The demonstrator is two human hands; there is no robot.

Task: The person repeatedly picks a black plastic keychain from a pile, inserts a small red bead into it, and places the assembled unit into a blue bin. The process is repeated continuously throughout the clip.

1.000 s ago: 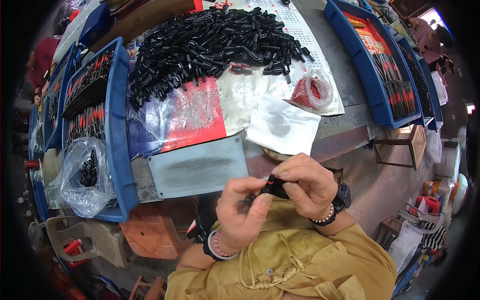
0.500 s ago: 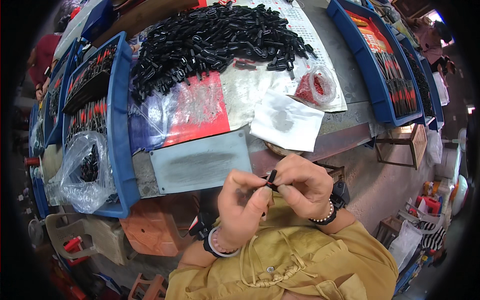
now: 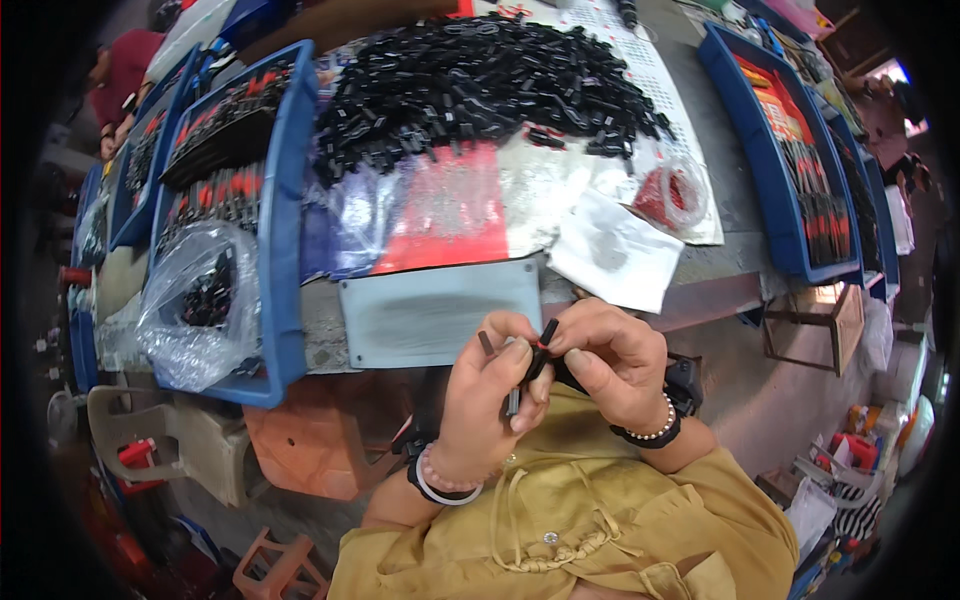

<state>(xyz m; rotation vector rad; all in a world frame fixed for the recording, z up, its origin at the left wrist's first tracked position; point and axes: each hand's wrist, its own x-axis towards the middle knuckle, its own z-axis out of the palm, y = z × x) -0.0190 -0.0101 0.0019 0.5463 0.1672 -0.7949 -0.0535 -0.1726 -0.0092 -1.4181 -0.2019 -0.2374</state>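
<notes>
Black plastic part [image 3: 537,352], small, with a red spot at its middle: pinched between both hands just below the table edge, in front of the chest. Left hand [image 3: 487,395]: fingers curled narrow around the part's lower end, a 2nd dark stick showing above the thumb. Right hand [image 3: 606,358]: fingers closed on the part's upper end, touching the left hand. Grey metal plate [image 3: 440,312]: flat on the table edge, just above the hands. Heap of black parts [image 3: 470,85]: far side of table. White cloth [image 3: 613,250]: right of plate. Blue trays [image 3: 285,215]: 2 sides of the table. Clear bag [image 3: 195,305]: in the left tray.
</notes>
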